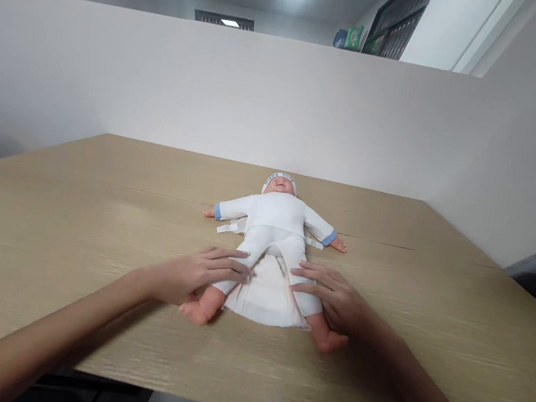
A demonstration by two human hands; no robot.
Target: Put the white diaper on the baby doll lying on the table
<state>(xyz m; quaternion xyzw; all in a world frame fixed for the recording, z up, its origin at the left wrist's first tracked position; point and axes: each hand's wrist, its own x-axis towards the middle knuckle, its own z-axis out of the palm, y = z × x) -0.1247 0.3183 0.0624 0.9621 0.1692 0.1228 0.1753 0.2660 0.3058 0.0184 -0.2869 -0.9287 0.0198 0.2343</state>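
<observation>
A baby doll (276,219) in white clothes with blue cuffs and a white cap lies on its back on the wooden table (69,212), head away from me. A white diaper (266,298) lies spread under its legs. My left hand (196,274) rests on the doll's leg at the left, fingers stretched out and touching the diaper's edge. My right hand (334,298) lies on the other leg, fingers extended along the diaper's right edge. Neither hand grips anything that I can see.
A white partition wall (165,78) stands behind the table and along its right side. The table's front edge runs just below my forearms. Ceiling lights and a dark window show above the partition.
</observation>
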